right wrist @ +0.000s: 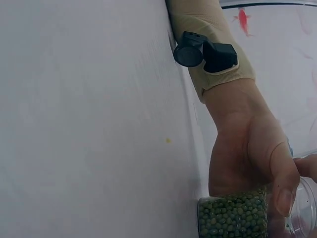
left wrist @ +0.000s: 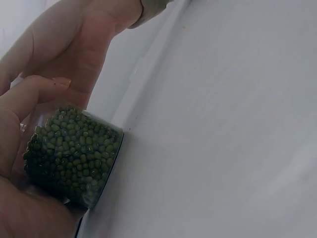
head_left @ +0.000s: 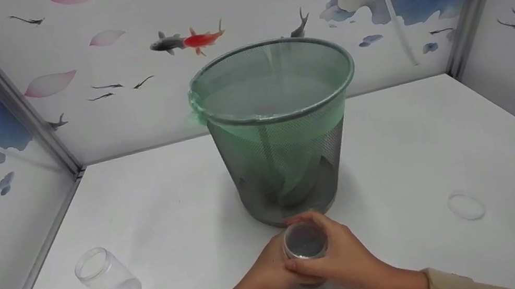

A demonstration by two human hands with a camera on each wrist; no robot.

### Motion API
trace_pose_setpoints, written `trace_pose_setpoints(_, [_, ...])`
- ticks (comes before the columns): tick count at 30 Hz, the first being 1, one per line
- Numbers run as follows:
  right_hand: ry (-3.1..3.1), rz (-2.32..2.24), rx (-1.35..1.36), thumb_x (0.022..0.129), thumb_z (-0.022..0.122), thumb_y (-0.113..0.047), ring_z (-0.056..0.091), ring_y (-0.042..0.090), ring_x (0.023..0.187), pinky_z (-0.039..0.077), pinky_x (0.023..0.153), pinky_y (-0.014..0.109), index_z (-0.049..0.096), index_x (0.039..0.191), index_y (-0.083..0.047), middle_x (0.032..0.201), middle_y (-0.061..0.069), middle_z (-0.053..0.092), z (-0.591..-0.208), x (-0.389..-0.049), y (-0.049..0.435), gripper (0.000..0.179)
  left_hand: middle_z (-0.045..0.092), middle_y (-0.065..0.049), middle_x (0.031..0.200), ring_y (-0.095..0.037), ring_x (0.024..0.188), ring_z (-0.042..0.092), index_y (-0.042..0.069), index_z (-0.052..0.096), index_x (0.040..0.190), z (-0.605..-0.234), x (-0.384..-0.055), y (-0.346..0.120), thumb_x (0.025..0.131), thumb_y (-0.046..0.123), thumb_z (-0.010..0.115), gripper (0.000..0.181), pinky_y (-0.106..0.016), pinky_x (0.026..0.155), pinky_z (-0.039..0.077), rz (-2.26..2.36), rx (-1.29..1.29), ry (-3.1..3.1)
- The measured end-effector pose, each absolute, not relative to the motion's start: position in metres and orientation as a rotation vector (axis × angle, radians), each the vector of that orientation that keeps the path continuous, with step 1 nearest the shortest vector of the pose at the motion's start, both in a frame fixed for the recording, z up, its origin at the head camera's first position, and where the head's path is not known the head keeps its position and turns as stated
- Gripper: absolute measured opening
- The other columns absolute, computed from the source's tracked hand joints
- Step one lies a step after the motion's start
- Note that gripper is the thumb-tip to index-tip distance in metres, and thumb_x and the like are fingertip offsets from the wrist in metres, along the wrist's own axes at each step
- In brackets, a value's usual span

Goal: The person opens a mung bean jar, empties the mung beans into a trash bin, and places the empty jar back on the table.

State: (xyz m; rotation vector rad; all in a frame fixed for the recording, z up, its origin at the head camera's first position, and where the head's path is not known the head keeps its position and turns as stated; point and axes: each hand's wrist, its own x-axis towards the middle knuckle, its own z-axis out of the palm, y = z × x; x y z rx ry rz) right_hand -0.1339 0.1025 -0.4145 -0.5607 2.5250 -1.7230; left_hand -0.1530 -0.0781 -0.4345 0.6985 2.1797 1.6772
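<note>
Both hands hold a clear jar (head_left: 304, 240) between them near the front of the table, with its round top facing up toward the head camera. My left hand (head_left: 271, 269) grips it from the left side. From the right, my right hand (head_left: 348, 255) curls round it, thumb across the near side below the rim and fingers over the far side. Green mung beans (left wrist: 74, 153) fill much of the jar in the left wrist view. The jar's clear rim (right wrist: 295, 223) shows beside a thumb in the right wrist view, and its base sits close over the white tabletop.
A mesh wastebasket (head_left: 287, 160) with a green liner stands just beyond the hands. At the left, a clear jar (head_left: 109, 279) with no visible contents sits on the table (head_left: 171, 223). A thin clear ring-shaped piece (head_left: 466, 205) lies at the right. Printed panels (head_left: 124, 109) enclose the table.
</note>
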Motion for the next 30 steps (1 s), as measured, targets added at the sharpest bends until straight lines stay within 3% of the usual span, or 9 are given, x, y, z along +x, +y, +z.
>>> trace_pose_setpoints(13, [2.422, -1.782, -0.606, 0.080, 0.093, -0.033, 0.058, 0.023, 0.132, 0.041, 0.112, 0.040, 0.064, 0.134, -0.009, 0.142, 0.000, 0.067, -0.419, -0.139, 0.106, 0.065, 0.063, 0.003, 0.137, -0.015, 0.127, 0.057, 0.009, 0.055, 0.149, -0.432, -0.152, -0.076, 0.079, 0.007, 0.092, 0.079, -0.031, 0.112, 0.044, 1.679, 0.651, 2.165])
trace_pose_setpoints(21, [2.329, -1.845, -0.611, 0.079, 0.093, -0.027, 0.057, 0.025, 0.134, 0.040, 0.113, 0.044, 0.063, 0.130, -0.007, 0.143, 0.002, 0.066, -0.423, -0.142, 0.105, 0.062, 0.062, -0.001, 0.140, -0.015, 0.129, 0.056, 0.006, 0.052, 0.151, -0.432, -0.152, -0.077, 0.079, 0.004, 0.091, 0.082, -0.031, 0.113, 0.043, 1.658, 0.727, 2.169])
trace_pose_setpoints(30, [2.322, -1.865, -0.668, 0.078, 0.093, -0.024, 0.058, 0.025, 0.132, 0.040, 0.112, 0.034, 0.066, 0.128, -0.010, 0.139, 0.001, 0.069, -0.426, -0.146, 0.106, 0.059, 0.063, 0.000, 0.138, -0.015, 0.127, 0.056, 0.007, 0.055, 0.149, -0.433, -0.152, -0.077, 0.078, 0.002, 0.091, 0.081, -0.031, 0.112, 0.043, 1.704, 0.670, 2.140])
